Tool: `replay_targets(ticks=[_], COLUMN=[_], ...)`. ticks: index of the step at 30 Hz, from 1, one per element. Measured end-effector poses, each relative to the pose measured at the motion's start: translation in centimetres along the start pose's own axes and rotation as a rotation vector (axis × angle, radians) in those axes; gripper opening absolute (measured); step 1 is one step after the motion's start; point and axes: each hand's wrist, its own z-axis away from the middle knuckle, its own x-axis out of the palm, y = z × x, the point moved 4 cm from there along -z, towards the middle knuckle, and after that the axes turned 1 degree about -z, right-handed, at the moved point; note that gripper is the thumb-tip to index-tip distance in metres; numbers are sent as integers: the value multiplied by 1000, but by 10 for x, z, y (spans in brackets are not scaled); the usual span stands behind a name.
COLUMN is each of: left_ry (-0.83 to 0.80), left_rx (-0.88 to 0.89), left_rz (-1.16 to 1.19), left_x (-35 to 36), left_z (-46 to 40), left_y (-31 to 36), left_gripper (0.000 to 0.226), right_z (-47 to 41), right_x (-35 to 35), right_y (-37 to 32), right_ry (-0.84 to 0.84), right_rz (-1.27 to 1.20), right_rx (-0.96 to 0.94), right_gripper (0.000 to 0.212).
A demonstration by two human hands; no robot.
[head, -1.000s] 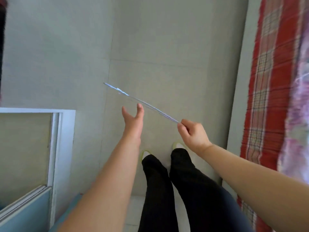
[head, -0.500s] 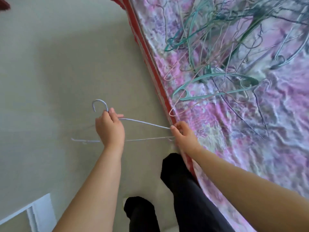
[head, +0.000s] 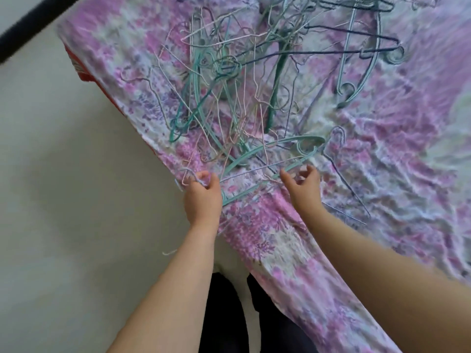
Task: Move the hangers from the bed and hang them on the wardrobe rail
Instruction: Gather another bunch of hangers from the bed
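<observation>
Blurred wire hangers [head: 244, 93] are tangled on a pink floral bedspread [head: 382, 174]; a pale-blue hanger [head: 190, 174] is gripped by the left hand [head: 202, 200], the right hand [head: 304, 189] loosely curled, empty.

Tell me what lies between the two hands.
In the head view, a teal plastic hanger lies on the floral bedsheet between left hand and right hand.

Thin coated-wire hangers [head: 244, 103] — pale pink, blue and lilac, matt; thicker teal plastic hangers [head: 270, 146], smooth with a faint sheen. Printed cotton-like bed sheet [head: 382, 174], pink and lilac, matt and finely wrinkled. Floor [head: 63, 200] — smooth, pale, matt.
</observation>
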Motion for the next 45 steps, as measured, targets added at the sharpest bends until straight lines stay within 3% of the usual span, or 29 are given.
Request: replay_targets(ticks=[3,6,10,12,16,18,20,22,24,26,30,32,35,38,40,43,45], left_ry=[-107,-234,-320,-337,-346,-387,-431,-497,-597,-705,-809,-752,-656,-715,-795,-820,-817], left_rx=[-49,-44,-4,-14,6,72,187,282,355,445,564,608,656,586,460,355,314], left_rz=[6,74,27,-82,-219,-254,-364,-465,-549,-661,-646,-537,-474,-375,-319,-411,-486], left_x=[24,40,44,46,49,52,55,61,71,80,87,86,82,85,89,97,103], left_z=[-15,-39,-88,-112,-160,-180,-195,-208,-218,-225,-233,-237,-234,-230,-229,-227,-226], left_y=[12,23,50,64,93,110,127,141,149,152,151,155,162,164,163,158,156], left_gripper=[28,59,78,87,93,91,90,90,90,90,90,72,37,31,47,86,106], right_z=[-13,-22,-30,-31,-42,-51,-62,-70,-76,-100,-189,-215,-226,-228,-228,-213,-203], right_x=[-6,-14,-6,0,-2,-4,-1,9,23,32,14,-5,-15,-14,-9,10,21], right_y=[8,11,12,2,-35,-59,-95,-147,-203,-246,-269,-257,-240,-237,-234,-212,-195], right_ry=[7,86,-78,-95,158,284,305,362,527,605,467,386,274,236,85,-268,-360], right_rz=[216,412,82,92,465,488,584,680,601,579,774,817,915,883,655,41,-46], right_rx=[-18,39,260,259,58,12,-54,-293,-602,-692,-267,-80,47,84,117,328,356], right_gripper=[94,102,109,108,116,114,107,82,46,44,82,93,103,106,99,77,78])
